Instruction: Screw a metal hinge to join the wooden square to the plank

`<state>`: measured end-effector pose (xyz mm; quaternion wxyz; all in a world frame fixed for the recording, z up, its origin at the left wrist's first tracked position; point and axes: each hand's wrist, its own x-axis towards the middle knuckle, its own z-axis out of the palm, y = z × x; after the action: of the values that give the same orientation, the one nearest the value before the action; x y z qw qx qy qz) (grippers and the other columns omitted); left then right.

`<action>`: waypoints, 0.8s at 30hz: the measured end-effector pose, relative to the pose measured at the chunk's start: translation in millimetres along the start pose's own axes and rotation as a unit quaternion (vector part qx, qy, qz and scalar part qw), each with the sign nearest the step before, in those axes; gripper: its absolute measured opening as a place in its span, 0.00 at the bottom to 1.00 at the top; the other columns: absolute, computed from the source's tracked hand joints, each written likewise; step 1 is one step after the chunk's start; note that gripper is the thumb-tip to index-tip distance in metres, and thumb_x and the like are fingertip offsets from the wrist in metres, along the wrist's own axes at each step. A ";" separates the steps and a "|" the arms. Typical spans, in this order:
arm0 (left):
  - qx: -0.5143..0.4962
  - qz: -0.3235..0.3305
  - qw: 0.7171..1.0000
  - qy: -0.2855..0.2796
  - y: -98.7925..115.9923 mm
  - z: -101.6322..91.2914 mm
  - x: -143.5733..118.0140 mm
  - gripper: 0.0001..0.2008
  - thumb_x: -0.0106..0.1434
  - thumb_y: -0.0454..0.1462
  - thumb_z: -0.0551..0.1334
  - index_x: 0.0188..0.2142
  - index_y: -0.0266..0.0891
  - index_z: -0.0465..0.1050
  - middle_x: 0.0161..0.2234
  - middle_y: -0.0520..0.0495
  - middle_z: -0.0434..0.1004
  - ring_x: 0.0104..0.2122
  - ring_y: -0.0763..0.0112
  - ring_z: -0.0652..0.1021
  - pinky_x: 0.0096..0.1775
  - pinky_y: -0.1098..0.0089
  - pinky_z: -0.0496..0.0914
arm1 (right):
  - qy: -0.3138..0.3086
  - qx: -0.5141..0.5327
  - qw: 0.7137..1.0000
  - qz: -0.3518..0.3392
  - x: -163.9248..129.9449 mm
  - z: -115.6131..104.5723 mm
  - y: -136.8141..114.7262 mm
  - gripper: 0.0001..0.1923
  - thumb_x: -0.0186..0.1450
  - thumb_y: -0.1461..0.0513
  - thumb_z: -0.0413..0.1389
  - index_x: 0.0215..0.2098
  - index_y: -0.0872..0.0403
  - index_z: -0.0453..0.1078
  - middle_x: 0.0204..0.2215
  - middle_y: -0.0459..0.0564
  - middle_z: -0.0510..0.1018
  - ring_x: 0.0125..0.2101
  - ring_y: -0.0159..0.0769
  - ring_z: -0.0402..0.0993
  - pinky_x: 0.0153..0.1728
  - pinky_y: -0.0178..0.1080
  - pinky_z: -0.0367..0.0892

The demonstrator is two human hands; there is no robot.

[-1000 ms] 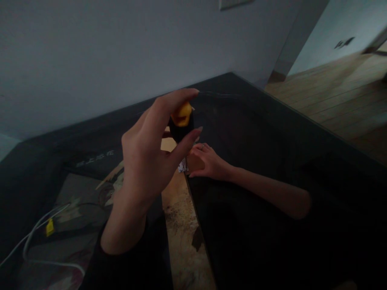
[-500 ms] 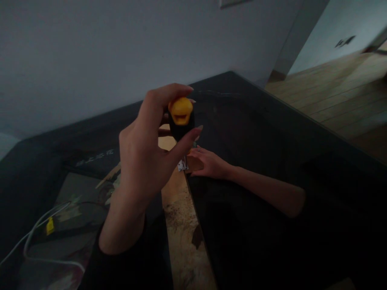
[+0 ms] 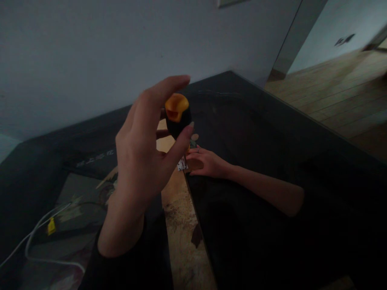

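A screwdriver (image 3: 178,121) with a yellow-capped black handle stands nearly upright, its shaft pointing down at a small silver hinge-like metal plate (image 3: 182,164). My left hand (image 3: 140,149) is around the handle, thumb against its near side and other fingers partly hidden behind it; the index finger is lifted off the cap. The plate lies at the edge of a long wooden board (image 3: 184,225). On the board's right, my right hand (image 3: 210,162) pinches a small wooden piece (image 3: 195,164) against that edge. The screwdriver's tip is too small to make out.
The board lies on a dark tabletop (image 3: 256,141) beside a pale wall. To the left are a white cable (image 3: 30,245) with a yellow tag (image 3: 51,226), a thin wood strip (image 3: 106,178) and a grey sheet (image 3: 81,187). A wooden floor (image 3: 326,94) shows at the right.
The screwdriver handle has turned about its axis and leans slightly left. My left index finger has lifted from the cap, while the thumb shifted left. My right hand stays in place.
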<state>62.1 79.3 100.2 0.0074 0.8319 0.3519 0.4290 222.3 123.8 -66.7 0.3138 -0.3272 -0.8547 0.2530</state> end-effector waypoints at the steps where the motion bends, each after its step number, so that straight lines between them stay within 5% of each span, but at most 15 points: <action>1: -0.005 0.002 1.000 -0.008 0.3 -0.5 0.1 0.24 0.62 0.33 0.62 0.56 0.54 0.62 0.55 0.51 0.70 0.47 0.63 0.78 0.35 0.68 0.79 | 0.000 -0.001 1.000 -0.001 0.0 -0.3 -0.4 0.27 0.56 0.59 0.66 0.52 0.56 0.70 0.55 0.60 0.72 0.58 0.44 0.66 0.63 0.53 0.51; 6: 0.004 0.021 1.000 0.016 1.5 2.5 0.3 0.18 0.61 0.35 0.64 0.50 0.50 0.66 0.48 0.51 0.75 0.43 0.63 0.80 0.33 0.66 0.79 | -0.005 -0.003 1.000 0.002 0.0 -1.1 -1.7 0.26 0.56 0.59 0.66 0.52 0.56 0.70 0.55 0.59 0.72 0.57 0.44 0.67 0.62 0.53 0.52; 14: -0.050 -0.056 0.996 0.048 7.1 9.8 -0.4 0.19 0.63 0.42 0.64 0.52 0.52 0.63 0.53 0.51 0.73 0.47 0.62 0.79 0.36 0.66 0.80 | -0.010 -0.010 1.000 0.002 0.6 -0.7 -1.0 0.26 0.57 0.59 0.65 0.53 0.57 0.70 0.55 0.61 0.71 0.57 0.45 0.67 0.63 0.54 0.50; 24: -0.035 -0.006 0.999 0.015 -3.0 9.9 0.3 0.22 0.64 0.34 0.61 0.57 0.50 0.63 0.55 0.48 0.70 0.51 0.59 0.76 0.39 0.66 0.79 | -0.005 -0.005 1.000 -0.003 0.5 -0.1 -0.8 0.25 0.57 0.60 0.65 0.51 0.54 0.70 0.56 0.59 0.71 0.57 0.45 0.67 0.63 0.54 0.50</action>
<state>67.6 84.6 93.2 0.0336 0.8224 0.3414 0.4538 221.8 123.7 -66.0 0.3090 -0.3250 -0.8583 0.2495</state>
